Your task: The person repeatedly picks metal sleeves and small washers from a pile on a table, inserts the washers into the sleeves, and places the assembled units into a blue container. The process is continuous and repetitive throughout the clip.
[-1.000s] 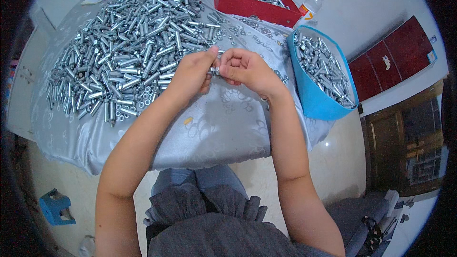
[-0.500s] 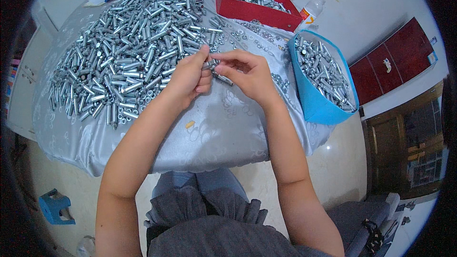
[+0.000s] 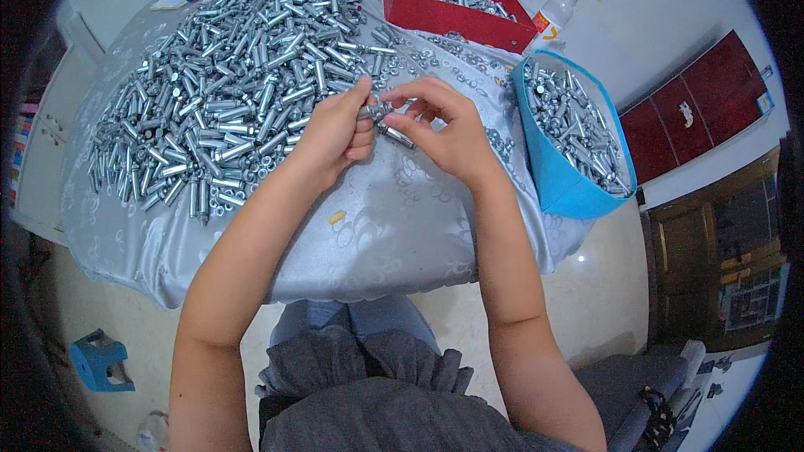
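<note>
Head view. The left hand [image 3: 331, 130] and the right hand [image 3: 444, 130] are meeting above a table draped in a pale grey patterned cloth [image 3: 368, 226]. Both are closing on one silver metal bolt [image 3: 387, 124], which is lying at a slant between them: the left fingertips are pinching its upper end, and the right thumb and forefinger are clamping its lower end. The remaining right fingers are arching loosely over it, slightly apart. The bolt's head is mostly hidden behind the left fingers (its exact form cannot be told).

To the left of and beyond the left fingers, a large heap of similar silver bolts [image 3: 226, 84] is spreading across the cloth, its near edge sitting just beside the left knuckles. Beyond the right fingertips, small loose nuts and washers [image 3: 444, 46] are lying scattered on the cloth. Farther beyond them, a red box [image 3: 452, 0] is holding more bolts. To the right of the right hand, well apart from the fingers, a blue tub [image 3: 557, 167] filled with bolts is sitting tilted at the table edge. Below the left wrist, a small orange scrap [image 3: 337, 218] is resting on the cloth. The person's grey skirt is showing beneath the forearms.
</note>
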Available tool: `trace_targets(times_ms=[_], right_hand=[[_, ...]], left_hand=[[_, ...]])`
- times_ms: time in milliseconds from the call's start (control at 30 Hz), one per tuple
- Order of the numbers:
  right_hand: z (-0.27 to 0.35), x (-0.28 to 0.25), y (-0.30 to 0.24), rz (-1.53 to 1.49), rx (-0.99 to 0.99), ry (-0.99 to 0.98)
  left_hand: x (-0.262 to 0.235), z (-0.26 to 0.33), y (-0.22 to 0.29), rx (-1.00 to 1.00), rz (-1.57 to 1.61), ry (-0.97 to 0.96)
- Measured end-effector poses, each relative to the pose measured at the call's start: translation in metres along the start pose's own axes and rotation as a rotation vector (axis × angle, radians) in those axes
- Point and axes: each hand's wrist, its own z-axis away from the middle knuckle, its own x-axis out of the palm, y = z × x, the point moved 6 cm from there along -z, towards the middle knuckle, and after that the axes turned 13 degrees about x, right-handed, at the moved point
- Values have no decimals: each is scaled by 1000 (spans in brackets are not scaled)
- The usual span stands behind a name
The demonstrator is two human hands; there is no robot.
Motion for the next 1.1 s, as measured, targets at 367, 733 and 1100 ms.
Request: trace_targets(times_ms=[367, 733, 1100], right_hand=[[2, 4, 0, 81, 26, -38], [0, 14, 6, 303, -57, -57], [4, 0, -5, 167, -96, 34]], left_hand=[[-2, -1, -2, -11, -47, 41], [5, 5, 5, 12, -185, 26], [3, 3, -1, -2, -141, 8]])
